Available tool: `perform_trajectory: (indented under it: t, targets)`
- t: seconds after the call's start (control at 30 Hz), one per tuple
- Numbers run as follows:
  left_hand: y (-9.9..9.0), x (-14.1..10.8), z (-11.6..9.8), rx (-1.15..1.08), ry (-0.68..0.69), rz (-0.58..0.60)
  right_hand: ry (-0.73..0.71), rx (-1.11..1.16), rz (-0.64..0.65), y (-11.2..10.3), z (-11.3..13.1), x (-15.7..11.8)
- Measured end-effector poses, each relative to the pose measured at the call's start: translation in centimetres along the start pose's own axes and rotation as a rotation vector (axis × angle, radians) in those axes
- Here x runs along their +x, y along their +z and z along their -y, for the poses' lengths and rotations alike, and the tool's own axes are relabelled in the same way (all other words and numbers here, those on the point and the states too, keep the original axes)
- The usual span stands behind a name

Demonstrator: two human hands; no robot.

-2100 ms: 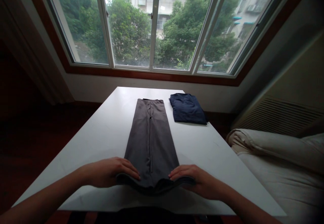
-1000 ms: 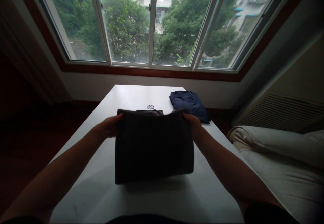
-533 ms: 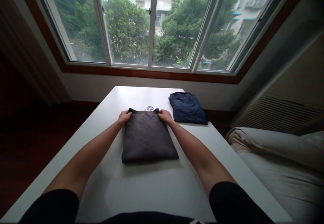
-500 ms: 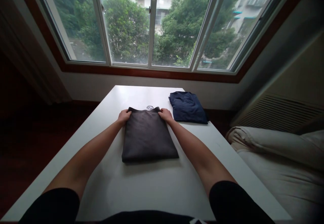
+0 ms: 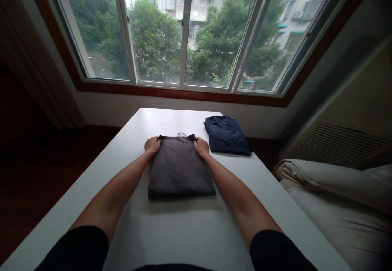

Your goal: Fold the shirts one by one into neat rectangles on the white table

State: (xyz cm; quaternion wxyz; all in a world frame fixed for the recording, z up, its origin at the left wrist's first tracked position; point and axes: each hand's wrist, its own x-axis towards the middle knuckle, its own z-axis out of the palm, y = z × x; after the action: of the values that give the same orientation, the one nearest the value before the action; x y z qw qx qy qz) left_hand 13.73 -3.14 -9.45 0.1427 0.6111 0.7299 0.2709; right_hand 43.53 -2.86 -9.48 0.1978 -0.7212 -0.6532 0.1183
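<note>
A dark grey folded garment [image 5: 182, 166] lies on the white table [image 5: 171, 230] in front of me; its exact kind I cannot tell. My left hand [image 5: 152, 145] grips its far left corner, fingers closed on the cloth. At the far right corner, my right hand [image 5: 201, 146] pinches the fabric in the same way. The far edge between both hands looks slightly raised. Just beyond that edge, a small dark looped mark or cord [image 5: 181, 134] shows in part. To the right of my right hand rests a folded navy blue garment [image 5: 227, 136].
Past the table's far end stands a wall with a wide sliding window [image 5: 183, 38] in a brown frame. A beige sofa [image 5: 337, 193] sits close to the table's right side. A curtain [image 5: 39, 66] hangs at the left over dark flooring [image 5: 39, 181].
The view has tilted slightly upward. Both hands keep hold of the grey garment, and its far edge now seems lifted and drawn a little nearer. The navy garment stays in place.
</note>
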Motion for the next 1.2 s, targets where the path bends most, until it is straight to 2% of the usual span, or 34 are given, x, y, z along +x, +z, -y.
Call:
perform_trajectory:
  t: [0.13, 0.2, 0.27, 0.33, 0.4, 0.47, 0.57, 0.7, 0.83, 1.0, 1.2]
  targets:
    - [0.4, -0.7, -0.4, 0.153, 0.065, -0.133, -0.075, -0.083, -0.160, 0.2, 0.4, -0.2]
    - [0.5, -1.1, -1.0, 0.238, 0.137, -0.210, -0.183, -0.120, -0.240, 0.2, 0.8, -0.3]
    - [0.8, -1.5, -1.8, 0.288, 0.219, -0.229, -0.312, -0.137, -0.238, 0.3, 1.4, -0.3]
    - [1.5, -1.8, -2.6, 0.326, 0.302, -0.165, -0.454, -0.132, -0.170, 0.7, 2.2, -0.2]
    - [2.7, -2.1, -3.3, 0.352, 0.349, -0.032, -0.581, -0.131, -0.071, 1.4, 2.9, -0.2]
    - [4.0, -2.3, -3.7, 0.363, 0.359, 0.093, -0.630, -0.147, 0.025, 2.3, 3.2, -0.3]
    - [5.6, -1.9, -3.7, 0.371, 0.347, 0.194, -0.553, -0.176, 0.119, 3.4, 2.7, -0.4]
    - [6.1, -0.6, -3.3, 0.377, 0.376, 0.296, -0.445, -0.188, 0.160, 4.0, 1.8, -0.2]
    - [6.0, -0.3, -3.4, 0.372, 0.400, 0.289, -0.348, -0.197, 0.199, 4.0, 2.0, 0.4]
    - [5.2, -2.5, -3.4, 0.364, 0.362, 0.206, -0.368, -0.210, 0.186, 3.7, 2.0, -0.1]
    - [2.9, -6.9, -0.7, 0.344, 0.207, 0.140, -0.394, -0.206, 0.132, 2.4, -1.4, -3.2]
